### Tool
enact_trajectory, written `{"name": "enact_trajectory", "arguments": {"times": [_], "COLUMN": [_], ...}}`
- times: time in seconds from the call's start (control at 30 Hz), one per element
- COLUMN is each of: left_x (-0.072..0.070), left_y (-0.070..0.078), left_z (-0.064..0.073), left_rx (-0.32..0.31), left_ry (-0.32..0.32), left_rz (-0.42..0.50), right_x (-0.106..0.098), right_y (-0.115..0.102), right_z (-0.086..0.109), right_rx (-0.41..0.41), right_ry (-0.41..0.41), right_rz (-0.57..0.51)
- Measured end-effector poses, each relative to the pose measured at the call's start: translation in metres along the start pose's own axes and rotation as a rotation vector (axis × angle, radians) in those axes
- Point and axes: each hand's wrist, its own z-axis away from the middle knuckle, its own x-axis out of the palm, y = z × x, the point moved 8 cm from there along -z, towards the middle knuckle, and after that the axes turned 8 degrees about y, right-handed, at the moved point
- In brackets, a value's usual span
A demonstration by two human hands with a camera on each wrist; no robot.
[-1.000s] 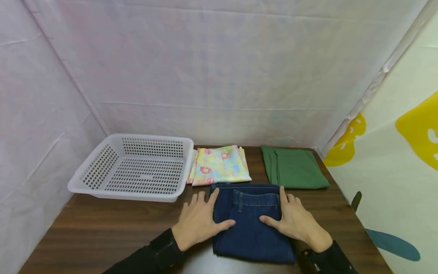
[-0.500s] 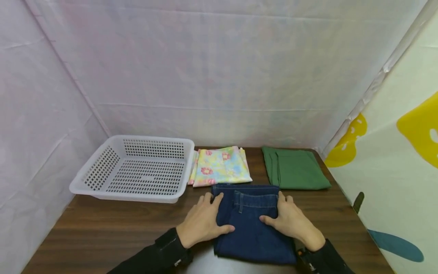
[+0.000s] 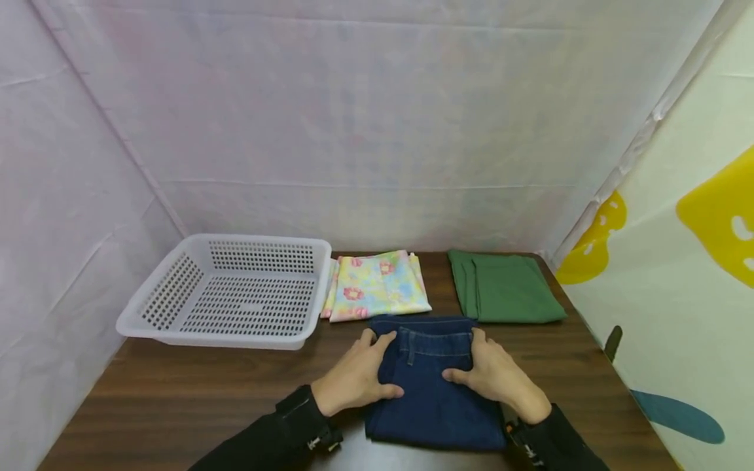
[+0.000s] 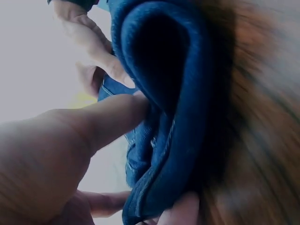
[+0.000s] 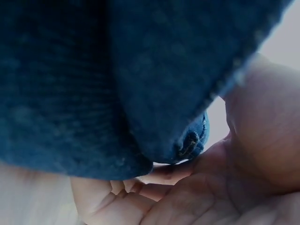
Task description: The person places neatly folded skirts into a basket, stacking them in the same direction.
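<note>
Folded dark blue jeans (image 3: 436,412) lie on the table in the head view, waistband toward the far side. At their left edge my left hand (image 3: 355,378) grips them, thumb on top. The left wrist view shows fingertips (image 4: 183,211) under the layered denim (image 4: 187,117). From the opposite edge my right hand (image 3: 502,374) holds the jeans the same way, its thumb on the upper layer. In the right wrist view, the fingers (image 5: 108,201) reach beneath the denim (image 5: 61,108), which hides their tips in part.
To the left on the wooden table (image 3: 206,392) stands a white perforated basket (image 3: 212,339) with nothing in it. Behind the jeans lie a folded floral cloth (image 3: 383,288) and, farther right, a folded green cloth (image 3: 512,291). White fabric walls (image 3: 365,131) enclose the table.
Both hands have closed inward on the jeans' side edges, the fingers now curling under them. The far waistband end has narrowed slightly between the hands.
</note>
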Motion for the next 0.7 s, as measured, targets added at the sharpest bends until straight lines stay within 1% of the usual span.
{"name": "enact_trajectory", "arguments": {"times": [0.2,0.4,0.53,0.7], "left_x": [0.003,0.003,0.004,0.006], "left_y": [0.004,0.002,-0.001,-0.006], "left_z": [-0.004,-0.007,-0.007,-0.007], "left_rx": [0.008,-0.014,-0.043,-0.106], "left_ry": [0.01,-0.01,-0.035,-0.066], "left_rz": [0.043,0.07,0.102,0.159], "right_x": [0.001,-0.002,-0.004,-0.006], "right_y": [0.0,0.003,0.005,0.006], "right_z": [0.0,-0.001,0.0,0.002], "right_rx": [0.022,0.026,0.016,0.003], "right_ry": [0.002,-0.004,-0.031,-0.075], "right_rz": [-0.049,-0.091,-0.151,-0.233]}}
